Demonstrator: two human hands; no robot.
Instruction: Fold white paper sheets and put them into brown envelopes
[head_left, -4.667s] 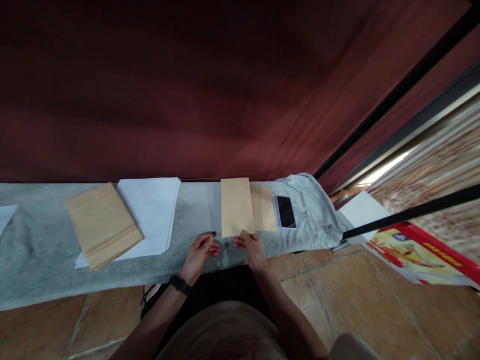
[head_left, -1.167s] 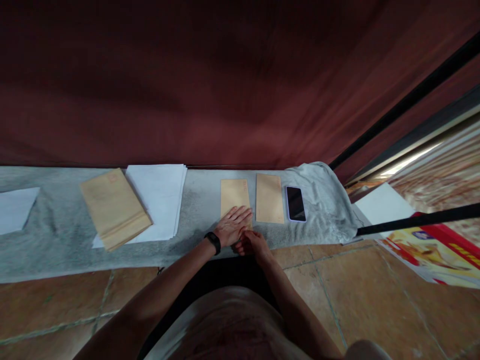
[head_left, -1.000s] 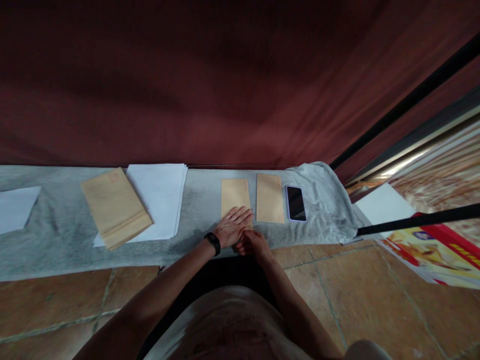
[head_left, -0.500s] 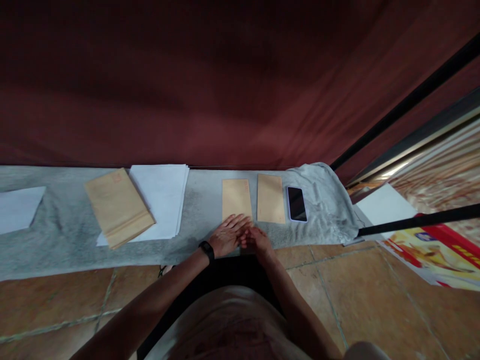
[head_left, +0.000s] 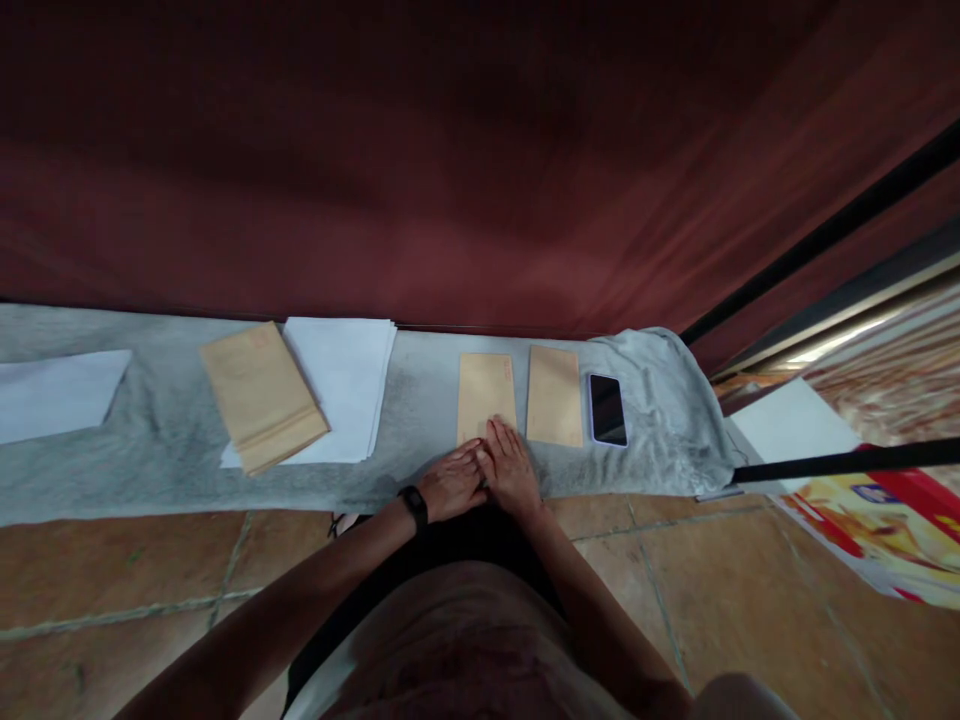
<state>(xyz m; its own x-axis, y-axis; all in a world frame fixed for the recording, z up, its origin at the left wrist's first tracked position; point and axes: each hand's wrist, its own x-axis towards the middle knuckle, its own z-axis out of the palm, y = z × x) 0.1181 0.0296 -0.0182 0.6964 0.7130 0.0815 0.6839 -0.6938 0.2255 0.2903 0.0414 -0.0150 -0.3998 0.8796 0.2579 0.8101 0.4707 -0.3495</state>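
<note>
A tan paper envelope [head_left: 484, 392] with small red print lies on the grey cloth, its near end under my fingers. My left hand [head_left: 451, 484], with a black band at the wrist, rests flat by that near edge. Beside it, touching it, my right hand [head_left: 511, 468] lies with fingers stretched over the envelope's lower right part. Neither hand grips anything. To the right sits a second tan envelope [head_left: 554, 396], apart from both hands. A stack of tan envelopes [head_left: 262, 395] lies tilted at the left, partly on white paper sheets [head_left: 345, 385].
A phone [head_left: 607, 410] with a dark screen lies right of the envelopes. More white paper [head_left: 60, 392] is at far left. The grey cloth [head_left: 420, 390] covers a narrow surface against a dark red curtain [head_left: 450, 240]. Black bars [head_left: 840, 462] and a colourful box [head_left: 892, 525] stand at right.
My right hand has moved up onto the envelope and straightened its fingers. My left hand has slid slightly toward me. The whole view has shifted a little.
</note>
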